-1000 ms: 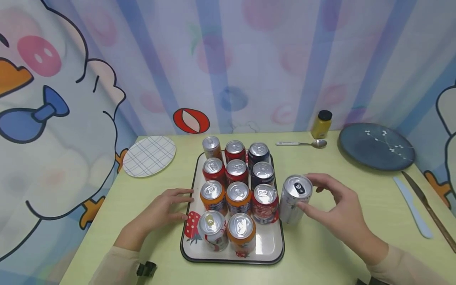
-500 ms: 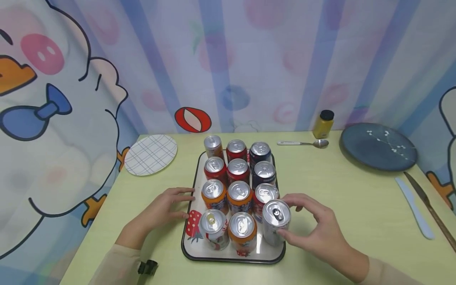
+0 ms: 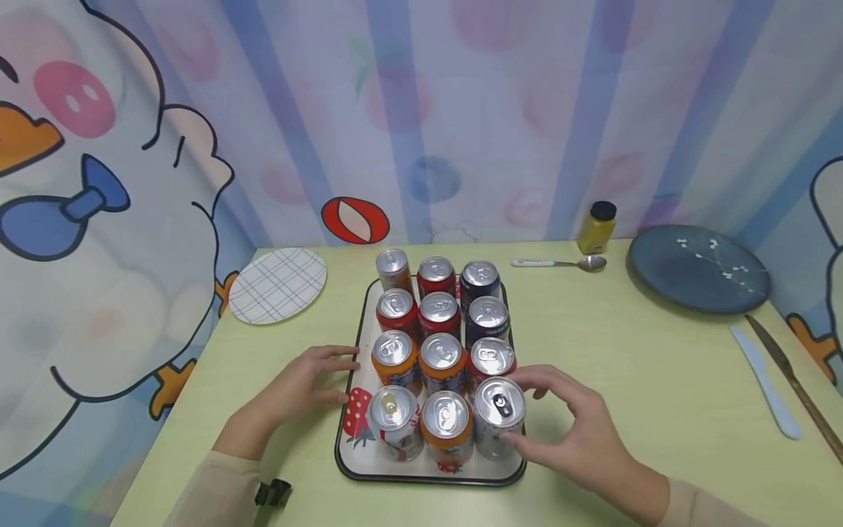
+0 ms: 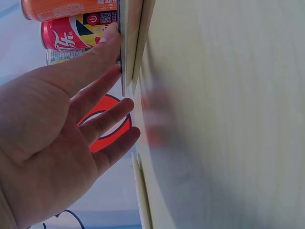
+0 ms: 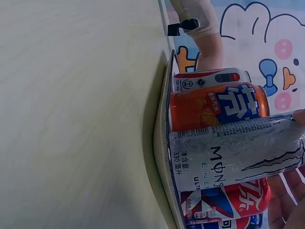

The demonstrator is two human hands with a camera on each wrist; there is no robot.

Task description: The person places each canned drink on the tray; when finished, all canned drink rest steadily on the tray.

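My right hand [image 3: 569, 439] holds a silver-white Monster energy drink can [image 3: 489, 432] between thumb and fingers at the tray's near right corner. In the right wrist view the energy drink can [image 5: 233, 152] stands beside an orange soda can [image 5: 217, 107] and a red soda can [image 5: 238, 198]. The white tray [image 3: 487, 468] has a dark rim and a strawberry print, and carries rows of upright soda cans. At the tray's left edge, my left hand [image 3: 290, 395] rests with fingers extended over the rim. In the left wrist view, the left hand's [image 4: 62, 124] thumb and forefinger are at that rim.
A checked white plate [image 3: 276, 285] lies at the back left. At the back right are a spoon [image 3: 560, 263], a yellow bottle with black cap [image 3: 596, 230] and a dark plate [image 3: 698, 271]. Two knives, one light blue [image 3: 764, 380] and one brown-handled [image 3: 797, 388], lie at the right.
My right hand has brought the energy drink can from beside the tray's right edge, left and nearer, into the near right corner by the orange can. The left hand has stayed put.
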